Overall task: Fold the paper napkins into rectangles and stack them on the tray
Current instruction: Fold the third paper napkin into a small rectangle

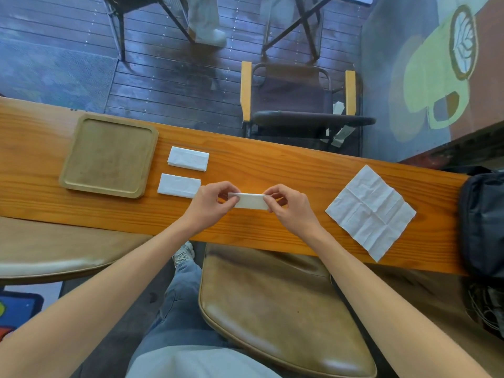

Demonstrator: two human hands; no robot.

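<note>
A white napkin folded into a narrow strip (250,201) lies at the middle of the wooden table. My left hand (211,204) pinches its left end and my right hand (290,204) pinches its right end. Two folded napkin rectangles lie to the left, one farther (188,158) and one nearer (178,185), side by side on the table. A square wooden tray (81,184) with nothing on it sits at the table's left. An unfolded, creased napkin (370,211) lies flat at the right.
A dark bag (482,222) sits at the table's right end. A folding chair (297,102) stands beyond the far edge. A brown cushioned seat (281,309) is below the near edge, and my legs are visible beside it.
</note>
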